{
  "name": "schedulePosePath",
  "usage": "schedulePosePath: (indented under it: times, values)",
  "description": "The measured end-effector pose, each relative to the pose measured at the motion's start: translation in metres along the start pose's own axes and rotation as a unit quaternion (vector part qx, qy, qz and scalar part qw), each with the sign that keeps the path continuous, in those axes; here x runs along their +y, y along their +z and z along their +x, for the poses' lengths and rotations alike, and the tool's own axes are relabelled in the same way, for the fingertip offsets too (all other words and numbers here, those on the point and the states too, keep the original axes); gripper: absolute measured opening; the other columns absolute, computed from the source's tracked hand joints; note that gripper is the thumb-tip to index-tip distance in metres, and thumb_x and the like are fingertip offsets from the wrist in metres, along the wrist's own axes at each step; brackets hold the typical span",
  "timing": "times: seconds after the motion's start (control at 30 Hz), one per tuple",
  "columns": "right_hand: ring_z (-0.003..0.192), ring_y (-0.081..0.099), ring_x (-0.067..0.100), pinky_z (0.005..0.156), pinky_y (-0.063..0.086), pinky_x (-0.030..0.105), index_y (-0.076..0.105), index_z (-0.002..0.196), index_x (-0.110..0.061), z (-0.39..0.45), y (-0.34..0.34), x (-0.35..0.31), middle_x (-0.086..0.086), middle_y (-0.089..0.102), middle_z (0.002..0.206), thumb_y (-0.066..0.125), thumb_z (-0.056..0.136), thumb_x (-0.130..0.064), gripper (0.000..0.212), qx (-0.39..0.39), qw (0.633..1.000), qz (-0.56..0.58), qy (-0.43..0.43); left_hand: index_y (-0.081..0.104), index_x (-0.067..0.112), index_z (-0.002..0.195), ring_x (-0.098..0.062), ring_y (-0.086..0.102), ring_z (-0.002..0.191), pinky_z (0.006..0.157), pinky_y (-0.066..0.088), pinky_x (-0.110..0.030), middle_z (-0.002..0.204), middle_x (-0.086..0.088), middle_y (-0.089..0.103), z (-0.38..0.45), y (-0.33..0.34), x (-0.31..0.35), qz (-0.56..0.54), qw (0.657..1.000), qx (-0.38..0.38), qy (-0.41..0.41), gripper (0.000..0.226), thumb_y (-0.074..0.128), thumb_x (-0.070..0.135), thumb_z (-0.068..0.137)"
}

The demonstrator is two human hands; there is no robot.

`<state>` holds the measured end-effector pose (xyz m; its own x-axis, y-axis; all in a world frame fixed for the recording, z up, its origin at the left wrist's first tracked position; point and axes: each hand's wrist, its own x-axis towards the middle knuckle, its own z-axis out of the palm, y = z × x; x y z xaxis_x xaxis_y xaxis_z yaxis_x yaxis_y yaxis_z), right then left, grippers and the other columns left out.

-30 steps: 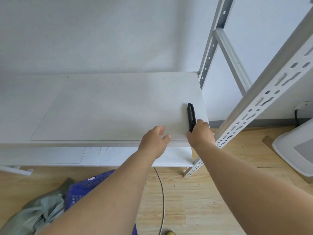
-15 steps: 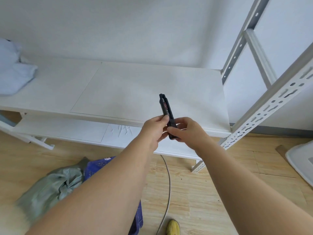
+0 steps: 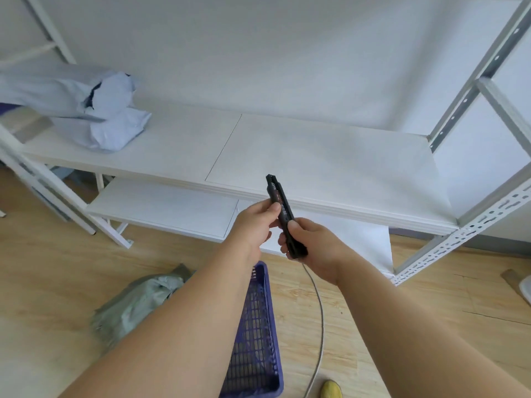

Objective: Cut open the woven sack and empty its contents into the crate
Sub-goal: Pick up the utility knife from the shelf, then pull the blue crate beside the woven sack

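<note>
Both hands now hold the black utility knife [image 3: 280, 206] up in front of the shelf [image 3: 330, 156], lifted off the board where it lay a second ago.

At the upper left of the frame, pale blue bags [image 3: 94, 110] have come into view on the shelf. At lower left, the grey-green woven sack [image 3: 135, 305] lies crumpled on the wooden floor [image 3: 431, 311], just beside the purple crate [image 3: 255, 334], whose mesh wall shows between the forearms. At centre, the left hand [image 3: 254, 225] pinches the knife's middle with thumb and curled fingers. To its right, the right hand [image 3: 313, 248] wraps the handle's lower end, thumb on top, tip pointing up and away. A grey cable [image 3: 320, 317] trails across the floor.
</note>
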<state>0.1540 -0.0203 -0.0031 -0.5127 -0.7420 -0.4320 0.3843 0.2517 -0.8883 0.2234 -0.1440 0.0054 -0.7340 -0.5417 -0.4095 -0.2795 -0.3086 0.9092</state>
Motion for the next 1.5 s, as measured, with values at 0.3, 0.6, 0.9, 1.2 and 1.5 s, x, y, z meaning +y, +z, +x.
schedulePosePath:
  times: [0.3,0.6,0.9,1.2,1.5]
  values:
    - [0.050,0.049,0.014,0.053,0.042,0.025,0.063,0.084,-0.011,-0.022,0.079,0.029,0.001,0.058,0.060,0.050,0.094,-0.053,0.045,0.156,0.986,-0.007,0.056,0.067,0.024,0.109,-0.005,0.063,0.092,0.066,0.041,-0.023,0.100,0.007,0.070,-0.037,-0.058,-0.022,0.014,0.999,-0.017,-0.024,0.021,0.067,0.026,0.088]
    - [0.077,0.073,0.016,0.066,0.058,0.034,0.066,0.105,-0.016,-0.035,0.086,0.050,0.002,0.077,0.082,0.043,0.096,-0.056,0.047,0.094,0.990,-0.092,0.050,0.069,0.022,0.108,-0.013,0.068,0.096,0.076,0.053,-0.030,0.102,0.002,0.073,-0.058,-0.066,-0.052,0.008,1.000,-0.012,-0.027,0.025,0.071,0.029,0.084]
    - [0.077,0.059,0.026,0.073,0.049,0.046,0.059,0.103,-0.010,-0.036,0.081,0.146,0.006,0.066,0.078,0.047,0.099,-0.039,0.031,0.106,0.983,-0.115,0.093,0.061,0.025,0.123,-0.013,0.061,0.103,0.091,0.049,-0.034,0.107,0.008,0.065,-0.070,-0.083,-0.164,0.032,0.991,0.068,-0.110,0.031,0.057,0.033,0.094]
    - [0.061,0.053,0.021,0.068,0.054,0.039,0.055,0.089,-0.016,-0.018,0.115,0.263,0.002,0.056,0.066,0.071,0.084,-0.031,0.023,0.194,0.949,-0.179,0.169,0.058,0.017,0.129,-0.022,0.059,0.112,0.098,0.047,-0.038,0.129,-0.004,0.059,-0.064,-0.172,-0.266,0.156,0.966,0.095,-0.183,0.036,0.056,0.024,0.094]
    - [0.073,0.068,0.028,0.066,0.055,0.036,0.063,0.095,-0.022,0.026,0.103,0.387,0.004,0.065,0.075,0.062,0.089,-0.029,0.010,0.229,0.904,-0.287,0.218,0.051,0.017,0.135,-0.015,0.054,0.077,0.072,0.044,-0.027,0.113,0.001,0.061,-0.024,-0.203,-0.381,0.304,0.931,0.085,-0.183,0.041,0.052,0.026,0.095]
